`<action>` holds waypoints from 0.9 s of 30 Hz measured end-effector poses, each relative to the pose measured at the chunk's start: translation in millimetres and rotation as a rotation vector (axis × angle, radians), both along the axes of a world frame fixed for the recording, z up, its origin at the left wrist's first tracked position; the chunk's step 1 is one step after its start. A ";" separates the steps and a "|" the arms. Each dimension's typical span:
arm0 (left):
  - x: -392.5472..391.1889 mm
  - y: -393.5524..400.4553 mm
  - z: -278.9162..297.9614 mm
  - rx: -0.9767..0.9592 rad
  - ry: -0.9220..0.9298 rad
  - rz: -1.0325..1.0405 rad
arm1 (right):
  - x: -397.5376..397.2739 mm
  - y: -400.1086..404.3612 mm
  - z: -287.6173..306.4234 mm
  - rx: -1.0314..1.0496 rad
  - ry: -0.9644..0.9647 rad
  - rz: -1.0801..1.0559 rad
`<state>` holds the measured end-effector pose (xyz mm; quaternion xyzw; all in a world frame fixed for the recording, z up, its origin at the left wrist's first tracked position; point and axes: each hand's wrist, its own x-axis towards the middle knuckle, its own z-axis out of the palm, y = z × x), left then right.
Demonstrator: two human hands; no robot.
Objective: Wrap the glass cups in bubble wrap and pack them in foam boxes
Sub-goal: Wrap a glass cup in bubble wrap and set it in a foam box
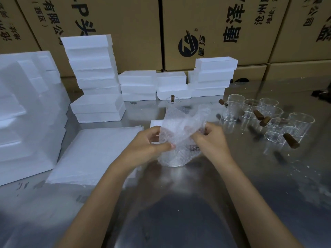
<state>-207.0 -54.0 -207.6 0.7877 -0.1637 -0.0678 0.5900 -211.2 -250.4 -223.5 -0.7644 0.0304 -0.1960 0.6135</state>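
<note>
2 hands, left (152, 140) and right (211, 138), each pinch 1 bubble wrap sheet (180, 133) around 1 cup.

We see a cup (176, 154) swathed in clear bubble wrap (180, 129), standing on the steel table, the wrap's loose top rising crumpled above it. To its right stand bare glass cups (268, 119) with brown wooden handles, clustered close. White foam boxes (96, 77) sit stacked along the back, and flat wrap sheets (93, 154) lie left.
</note>
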 end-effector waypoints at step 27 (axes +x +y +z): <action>-14.3 -19.6 -6.0 0.354 -0.516 0.173 | -10.7 19.6 -5.1 -0.389 -0.209 0.064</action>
